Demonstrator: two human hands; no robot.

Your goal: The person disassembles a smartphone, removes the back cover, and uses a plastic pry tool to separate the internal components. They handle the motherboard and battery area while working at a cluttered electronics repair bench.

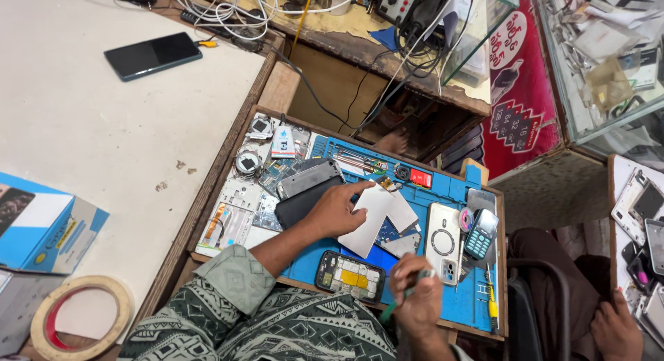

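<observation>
A blue mat (pixel 463 302) covers the tray, and the rest is placed from it. On its middle lies a white sheet (pixel 368 219); at its near edge a phone frame (pixel 350 275) is black with yellow parts inside. Toward its right side sit a silver-white phone back (pixel 441 240) and a teal keypad phone (pixel 479 234). A red part (pixel 420 178) lies at its far edge. Below it shows a grey-green sleeve (pixel 277 319) with pale zigzag patterning. Far left of it lie a blue box (pixel 41 226) and a tan tape roll (pixel 83 316).
</observation>
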